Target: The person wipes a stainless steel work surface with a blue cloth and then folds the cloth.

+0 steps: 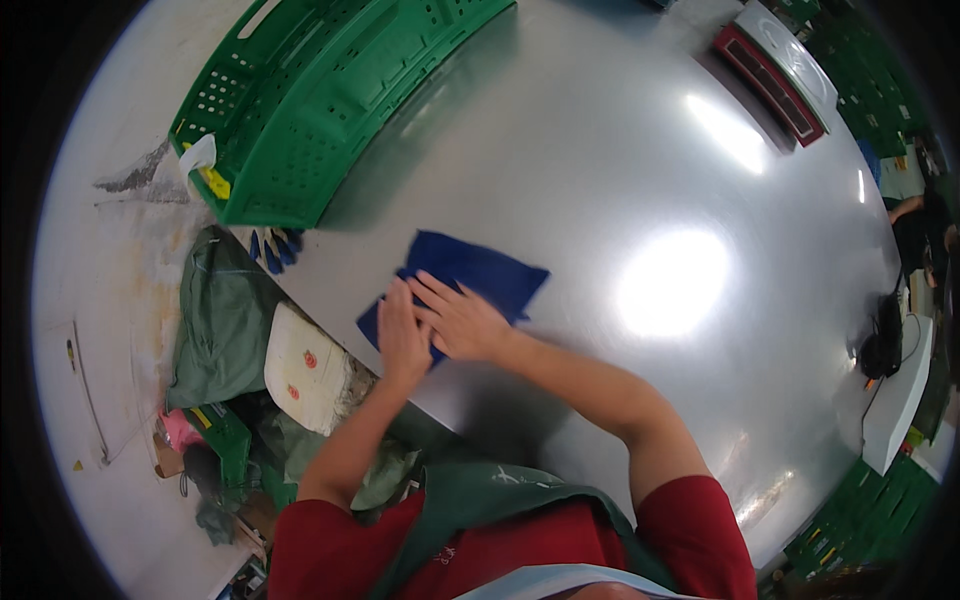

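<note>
A dark blue cloth (pixel 482 268), folded into an uneven flat shape, lies on the shiny metal table (pixel 560 190). My right hand (pixel 464 322) rests on the cloth with its fingers stretched toward the upper left. Beside it, my left hand (pixel 402 338) lies on the cloth's left part, fingers extended and pointing away from me. The fingertips of the two hands nearly meet. Neither hand has its fingers wrapped around anything. Part of the cloth is hidden beneath both palms.
A large green perforated crate (pixel 300 150) stands at the far left. Blue-and-white work gloves (pixel 275 248) lie by its near corner. Left of the table are a green sack (pixel 225 320) and a pale cushioned seat (pixel 305 370). A red-and-white device (pixel 775 80) sits at the far right.
</note>
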Demonstrator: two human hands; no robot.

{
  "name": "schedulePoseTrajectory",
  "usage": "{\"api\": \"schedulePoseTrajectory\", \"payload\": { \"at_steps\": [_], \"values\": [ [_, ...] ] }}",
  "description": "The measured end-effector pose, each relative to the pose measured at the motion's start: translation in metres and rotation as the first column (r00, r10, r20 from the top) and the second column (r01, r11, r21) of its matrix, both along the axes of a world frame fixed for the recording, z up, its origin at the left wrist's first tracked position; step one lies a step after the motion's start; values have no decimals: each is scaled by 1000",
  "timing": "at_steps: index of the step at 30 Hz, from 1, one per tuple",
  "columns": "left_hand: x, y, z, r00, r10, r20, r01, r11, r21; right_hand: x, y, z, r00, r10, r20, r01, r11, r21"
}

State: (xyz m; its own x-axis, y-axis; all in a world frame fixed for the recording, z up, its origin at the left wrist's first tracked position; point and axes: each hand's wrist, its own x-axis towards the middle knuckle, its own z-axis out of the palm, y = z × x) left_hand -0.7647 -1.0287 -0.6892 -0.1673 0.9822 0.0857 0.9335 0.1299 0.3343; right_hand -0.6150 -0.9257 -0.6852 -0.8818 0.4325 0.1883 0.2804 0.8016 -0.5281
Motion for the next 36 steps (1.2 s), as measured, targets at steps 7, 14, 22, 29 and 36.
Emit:
{"api": "schedulePoseTrajectory", "payload": {
  "at_steps": [7,14,22,29,36],
  "values": [
    [-64,204,-12,994,32,-107,-13,985,171,-75,181,-4,975,-208,-73,213,975,67],
    [132,325,-11,907,-422,-8,417,892,177,135,226,-1,750,-661,-28,658,740,139],
    [361,143,6,571,-817,-81,818,558,137,369,-25,-1,433,-868,245,835,488,253],
    [260,-61,3,309,-933,183,948,317,15,274,-265,16,438,-639,632,828,560,-8],
    [174,35,13,651,-750,114,751,659,44,205,-91,28,737,-500,456,597,797,-90]
  ]
}}
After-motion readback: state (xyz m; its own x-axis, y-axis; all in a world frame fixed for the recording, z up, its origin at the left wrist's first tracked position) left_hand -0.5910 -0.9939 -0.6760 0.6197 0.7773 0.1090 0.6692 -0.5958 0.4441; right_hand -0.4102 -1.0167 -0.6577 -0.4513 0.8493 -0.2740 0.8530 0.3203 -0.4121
